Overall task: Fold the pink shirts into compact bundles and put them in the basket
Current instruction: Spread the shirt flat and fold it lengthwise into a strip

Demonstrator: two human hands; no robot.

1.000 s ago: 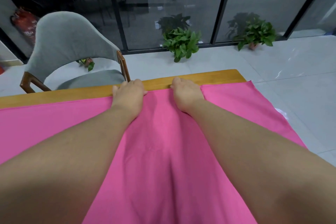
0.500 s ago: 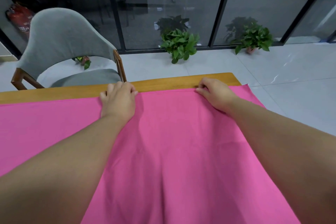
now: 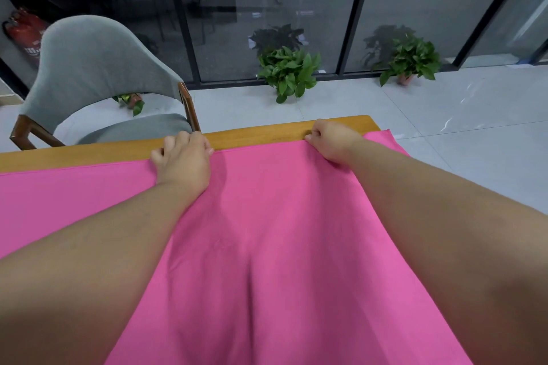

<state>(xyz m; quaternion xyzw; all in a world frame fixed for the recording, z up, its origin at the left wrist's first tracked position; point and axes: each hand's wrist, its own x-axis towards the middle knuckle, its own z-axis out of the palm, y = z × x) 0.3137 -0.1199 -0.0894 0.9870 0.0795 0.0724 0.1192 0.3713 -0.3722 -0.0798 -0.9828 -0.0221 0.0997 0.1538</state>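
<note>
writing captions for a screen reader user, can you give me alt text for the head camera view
Two bare hands, the left hand and the right hand, grip the far edge of a pink shirt spread flat over a wooden table. Beyond the table stand a grey chair and potted plants beside a glass wall.

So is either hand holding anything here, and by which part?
Both grip the pink shirt by its far edge, along the table rim: left hand near the middle, right hand toward the right corner, fingers curled over the hem.
</note>
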